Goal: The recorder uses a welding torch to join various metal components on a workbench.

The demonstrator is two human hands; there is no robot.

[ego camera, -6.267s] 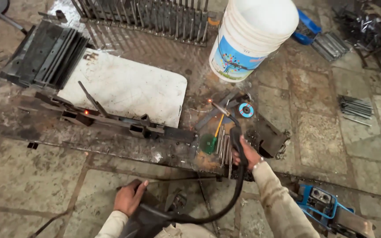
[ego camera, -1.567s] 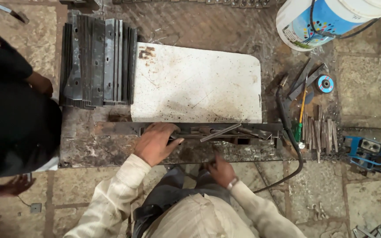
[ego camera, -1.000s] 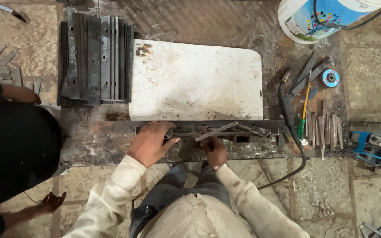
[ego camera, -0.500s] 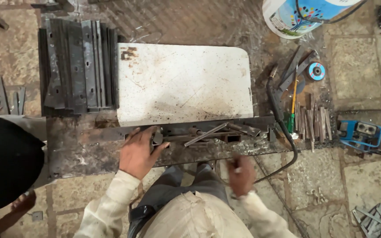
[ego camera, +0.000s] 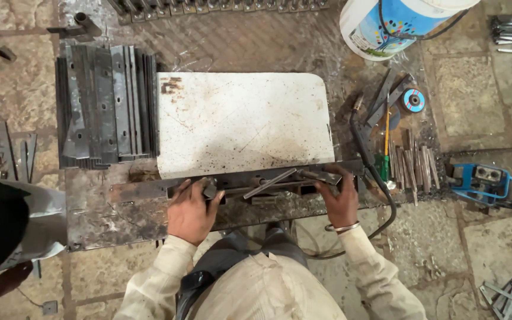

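Right hand point(ego camera: 340, 203) back on steel frame point(ego camera: 256, 185), beside left hand point(ego camera: 192, 211).

White board point(ego camera: 244, 121): off-white, peppered with dark specks, a rust-brown patch at one corner.
Metal plates point(ego camera: 106, 106): stacked, dull grey with darker streaks.
Workbench point(ego camera: 114, 213): dark steel, blotched rust-brown and grey.
Steel bar point(ego camera: 143, 189): brown-grey, rusty.
Bucket point(ego camera: 386, 26): white, with a blue band bearing a multicoloured tree-like picture.
Cable point(ego camera: 380, 178): black.
Disc point(ego camera: 413, 99): blue face, dark rim.
Screwdriver point(ego camera: 384, 145): yellow shaft part, green handle.
Machine point(ego camera: 484, 181): bright blue with grey top.
Sleeves point(ego camera: 161, 278): cream, lightly soiled.
Bangle point(ego camera: 342, 228): silver.
Floor point(ego camera: 487, 89): tan-grey stone slabs, dark joints.
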